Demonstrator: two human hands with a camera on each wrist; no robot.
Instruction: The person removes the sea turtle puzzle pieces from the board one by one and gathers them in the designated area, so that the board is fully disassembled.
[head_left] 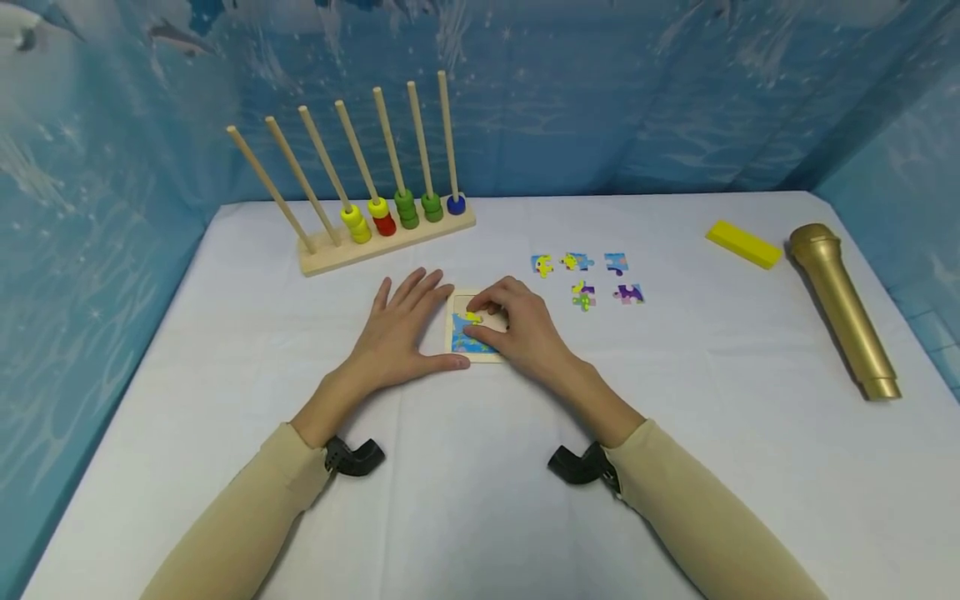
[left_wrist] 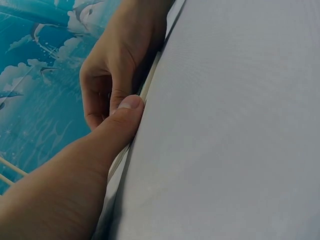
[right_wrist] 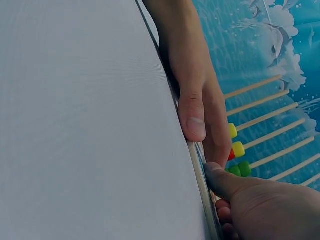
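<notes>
A small wooden jigsaw tray (head_left: 448,343), partly filled with blue picture pieces, lies between the hands in the head view. The left hand (head_left: 402,329) rests with fingers spread on the table at the tray's left, its thumb (left_wrist: 131,104) against the near edge. Over the tray, the right hand (head_left: 523,323) bends its index finger and thumb around a yellow-and-blue puzzle piece (head_left: 474,317); its palm hides the tray's right side. In the right wrist view the right thumb (right_wrist: 220,177) is right at the tray's edge.
Several loose puzzle pieces (head_left: 585,262) lie beyond the right hand. A wooden peg rack (head_left: 390,242) with coloured rings stands at the back left. At the right are a yellow block (head_left: 744,244) and a gold microphone-shaped object (head_left: 846,312). Blue printed curtains surround the white table.
</notes>
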